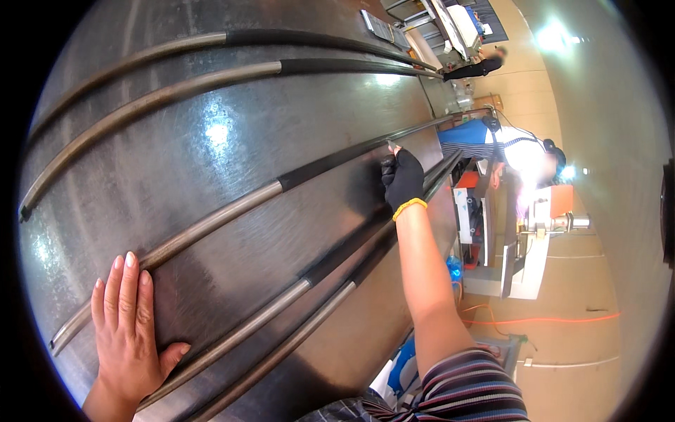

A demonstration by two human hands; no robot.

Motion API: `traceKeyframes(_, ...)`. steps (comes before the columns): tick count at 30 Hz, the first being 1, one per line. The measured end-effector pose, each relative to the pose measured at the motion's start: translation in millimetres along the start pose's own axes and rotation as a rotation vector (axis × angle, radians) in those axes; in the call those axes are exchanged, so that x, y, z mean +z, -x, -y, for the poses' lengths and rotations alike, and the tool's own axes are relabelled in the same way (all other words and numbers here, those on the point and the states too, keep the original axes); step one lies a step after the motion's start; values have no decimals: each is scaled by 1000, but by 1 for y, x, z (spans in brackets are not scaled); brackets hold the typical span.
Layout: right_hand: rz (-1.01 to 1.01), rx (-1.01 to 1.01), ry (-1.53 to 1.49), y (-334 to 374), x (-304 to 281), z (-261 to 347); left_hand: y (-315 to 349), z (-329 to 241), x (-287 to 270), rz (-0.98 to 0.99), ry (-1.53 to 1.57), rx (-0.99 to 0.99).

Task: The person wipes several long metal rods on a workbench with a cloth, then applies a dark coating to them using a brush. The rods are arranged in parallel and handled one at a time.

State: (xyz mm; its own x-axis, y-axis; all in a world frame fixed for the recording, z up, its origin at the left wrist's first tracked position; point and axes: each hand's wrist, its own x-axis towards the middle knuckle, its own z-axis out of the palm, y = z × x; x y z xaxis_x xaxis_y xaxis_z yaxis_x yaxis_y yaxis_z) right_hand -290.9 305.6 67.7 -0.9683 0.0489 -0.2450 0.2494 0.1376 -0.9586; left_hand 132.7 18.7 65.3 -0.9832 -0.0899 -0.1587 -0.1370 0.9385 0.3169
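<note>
My bare left hand (pixel 130 330) lies with its fingers stretched across a long metal rod (pixel 211 224), near the rod's left end. Farther along, black covering (pixel 320 165) wraps this same rod. My right hand (pixel 403 178), in a black glove with a yellow cuff, is closed beside the covered stretch. A small pale tip shows at its fingertips, close to the rod; what it belongs to is hidden. Two similar part-black rods lie on the far side, one being a curved-looking rod (pixel 169 95). Two more lie nearer me, including a near rod (pixel 239 334).
The rods rest on a large dark metal table (pixel 232 151). Past its right end, a person in a white top (pixel 519 148) works beside a machine (pixel 541 243). Another person in dark clothes (pixel 478 67) is farther back. An orange cable (pixel 541 320) crosses the floor.
</note>
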Motion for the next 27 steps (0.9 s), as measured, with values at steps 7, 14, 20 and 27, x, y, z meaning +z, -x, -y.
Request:
traceKeyframes(7,-60,16,-4,-8,-1,-4,0,1,1,22,-18,-2)
traceKeyframes(14,6,45,-14,-18,-10,-2,-1,1,0,46,-53,-10)
traceKeyframes(20,4,41,-34,-10,-3,1,-2,3,-5,38,-20,-14)
traceKeyframes(27,65,-10,19,21,16,1,-2,3,-5,33,-22,-17)
